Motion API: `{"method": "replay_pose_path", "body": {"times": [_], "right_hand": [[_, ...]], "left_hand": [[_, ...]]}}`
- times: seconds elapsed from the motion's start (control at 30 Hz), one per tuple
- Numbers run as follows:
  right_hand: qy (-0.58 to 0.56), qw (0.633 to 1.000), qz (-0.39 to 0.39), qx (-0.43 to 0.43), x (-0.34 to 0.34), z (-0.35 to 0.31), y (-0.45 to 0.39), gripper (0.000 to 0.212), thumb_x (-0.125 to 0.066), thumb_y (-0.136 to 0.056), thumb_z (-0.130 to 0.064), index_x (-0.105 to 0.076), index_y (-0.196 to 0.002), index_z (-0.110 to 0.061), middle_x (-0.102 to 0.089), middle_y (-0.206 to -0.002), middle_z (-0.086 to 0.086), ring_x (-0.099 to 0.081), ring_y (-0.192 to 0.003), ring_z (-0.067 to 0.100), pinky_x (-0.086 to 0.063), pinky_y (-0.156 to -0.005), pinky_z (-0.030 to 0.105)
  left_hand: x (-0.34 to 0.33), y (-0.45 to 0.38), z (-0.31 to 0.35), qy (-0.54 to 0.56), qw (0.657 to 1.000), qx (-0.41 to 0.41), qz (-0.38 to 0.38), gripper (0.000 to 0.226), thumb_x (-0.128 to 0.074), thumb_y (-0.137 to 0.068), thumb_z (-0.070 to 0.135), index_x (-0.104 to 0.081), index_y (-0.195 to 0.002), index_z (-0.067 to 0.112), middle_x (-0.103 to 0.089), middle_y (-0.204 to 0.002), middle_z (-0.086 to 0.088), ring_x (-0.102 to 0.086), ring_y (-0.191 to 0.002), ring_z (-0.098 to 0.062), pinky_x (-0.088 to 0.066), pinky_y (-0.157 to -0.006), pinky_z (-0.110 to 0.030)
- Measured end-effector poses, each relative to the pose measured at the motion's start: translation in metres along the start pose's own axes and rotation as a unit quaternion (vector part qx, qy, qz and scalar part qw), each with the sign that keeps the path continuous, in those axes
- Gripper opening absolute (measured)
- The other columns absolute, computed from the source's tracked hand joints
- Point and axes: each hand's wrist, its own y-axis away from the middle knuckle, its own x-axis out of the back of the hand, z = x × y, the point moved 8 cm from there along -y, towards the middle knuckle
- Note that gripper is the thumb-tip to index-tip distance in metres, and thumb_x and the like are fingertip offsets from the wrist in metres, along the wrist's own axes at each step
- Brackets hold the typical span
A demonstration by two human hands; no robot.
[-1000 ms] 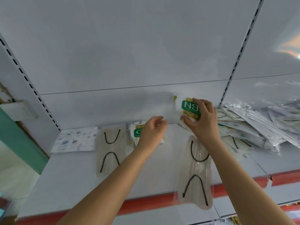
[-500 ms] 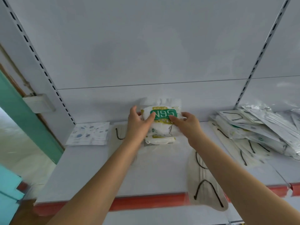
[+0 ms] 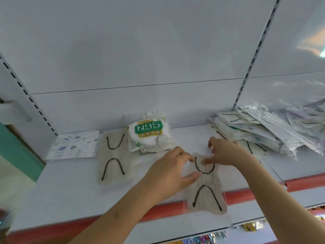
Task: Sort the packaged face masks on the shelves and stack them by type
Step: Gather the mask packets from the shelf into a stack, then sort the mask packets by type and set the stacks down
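A beige packaged mask with black ear loops (image 3: 206,189) lies at the shelf's front edge, partly overhanging it. My left hand (image 3: 168,173) grips its left side, thumb on top. My right hand (image 3: 226,152) pinches its top edge with thumb and fingers. A stack of white N95 packs with green labels (image 3: 149,136) stands at the back of the shelf. Left of it lies a second beige mask pack (image 3: 113,157), then a flat pack with blue prints (image 3: 73,145).
A loose heap of mixed mask packs (image 3: 263,131) covers the right part of the white shelf (image 3: 66,191). The shelf has a red front strip (image 3: 302,182). Slotted uprights run up the back panel. More goods show below at the lower right.
Both hands have left the N95 pack, which now sits on its stack, and have come forward and right onto the beige mask at the shelf's front edge.
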Motion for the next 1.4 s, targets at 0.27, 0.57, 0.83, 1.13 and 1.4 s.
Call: {"method": "replay_pose_path", "body": {"times": [0.27,0.57,0.83,1.13,1.4], "right_hand": [[-0.364,0.907,0.074,0.197,0.039,-0.041,0.036,0.018,-0.080,-0.082,-0.033,-0.065,-0.080,-0.022,-0.060,-0.074,0.006,-0.050,-0.068,0.016,-0.039,-0.067,0.032],[-0.561,0.773,0.189,0.227,0.073,-0.143,0.040,0.010,-0.065,-0.094,-0.023,-0.065,-0.104,-0.022,-0.073,-0.089,0.003,-0.071,-0.076,0.016,-0.056,-0.067,0.030],[-0.430,0.869,0.224,0.095,0.007,-0.152,0.035,0.019,-0.059,-0.095,-0.027,-0.066,-0.078,-0.023,-0.070,-0.068,-0.004,-0.069,-0.068,0.018,-0.057,-0.070,0.039],[-0.330,0.923,0.114,0.163,-0.039,-0.247,0.057,0.030,-0.061,-0.094,-0.030,-0.043,-0.072,-0.022,-0.048,-0.068,-0.007,-0.045,-0.062,0.010,-0.036,-0.056,0.016],[-0.333,0.917,0.166,0.140,-0.025,-0.219,0.064,0.040,-0.061,-0.094,-0.036,-0.059,-0.128,-0.017,-0.059,-0.123,-0.003,-0.060,-0.101,0.013,-0.052,-0.089,0.034]], "left_hand": [[-0.022,0.004,-0.031,0.266,0.937,0.224,0.024,0.064,-0.075,-0.088,0.039,-0.045,-0.143,0.025,-0.059,-0.127,0.002,-0.062,-0.107,-0.008,-0.053,-0.093,-0.034],[0.123,0.109,-0.160,0.246,0.839,0.299,0.383,0.035,-0.070,-0.094,0.021,-0.059,-0.128,0.020,-0.070,-0.094,0.011,-0.068,-0.078,-0.003,-0.049,-0.066,-0.009],[0.093,0.093,-0.209,0.085,0.897,0.371,0.224,0.064,-0.071,-0.092,0.028,-0.043,-0.146,0.006,-0.040,-0.137,-0.015,-0.053,-0.120,-0.027,-0.034,-0.092,-0.016],[0.071,0.074,-0.203,0.106,0.906,0.361,0.194,0.054,-0.064,-0.095,0.037,-0.053,-0.144,0.018,-0.043,-0.144,-0.015,-0.042,-0.136,-0.033,-0.040,-0.111,-0.038],[0.091,0.075,-0.188,-0.021,0.905,0.380,0.190,0.053,-0.062,-0.096,0.038,-0.051,-0.144,0.022,-0.033,-0.153,-0.016,-0.030,-0.141,-0.040,-0.030,-0.112,-0.050]]}}
